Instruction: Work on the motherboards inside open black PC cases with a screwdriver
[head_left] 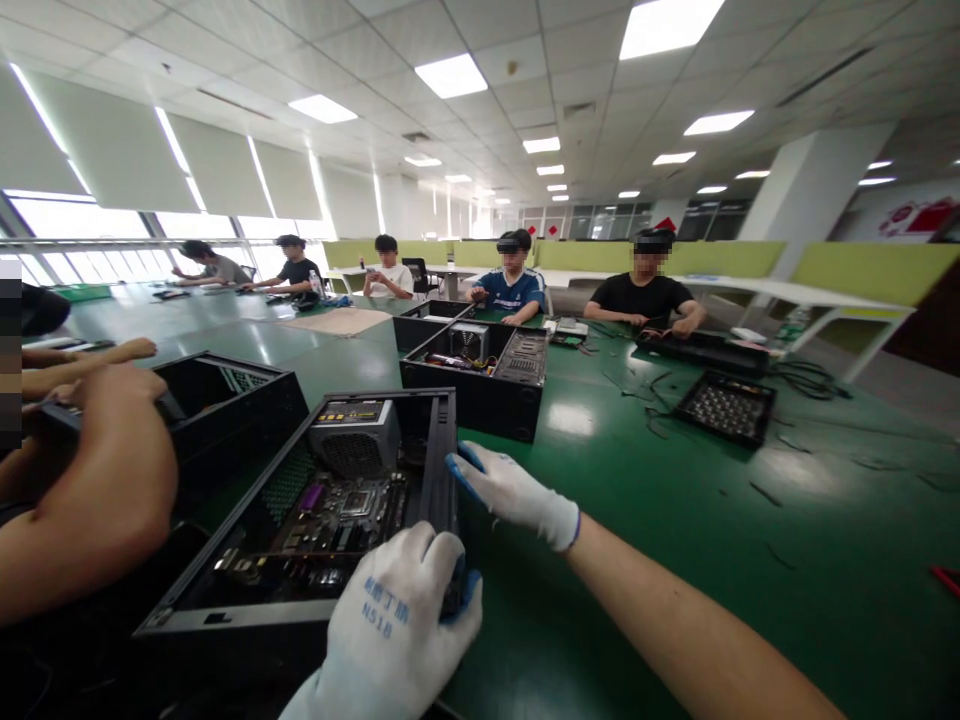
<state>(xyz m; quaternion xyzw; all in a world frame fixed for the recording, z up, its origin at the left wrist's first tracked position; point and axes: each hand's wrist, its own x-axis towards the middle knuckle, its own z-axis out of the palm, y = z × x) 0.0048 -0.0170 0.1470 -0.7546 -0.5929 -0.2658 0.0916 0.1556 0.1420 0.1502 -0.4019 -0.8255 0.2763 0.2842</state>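
Observation:
An uncovered black computer case [296, 615] lies on its side before me, with its power supply unit [354, 440] and motherboard [349, 505] showing. My left hand [401, 625], in a white glove with blue fingertips, is wrapped over the near right corner of this case; the fingertips are partly hidden. My right hand [517, 495], gloved alike, is beside the case's right side. Its fingers are stretched out towards the panel, and I cannot tell whether they touch it.
Another open case [480, 395] stands just beyond mine on the green table [615, 560]. At the left, a co-worker's bare arms [112, 470] reach over a further case [232, 405]. Cables [814, 378] and a black tray-like panel [727, 408] lie at the right. Several people sit along the far side.

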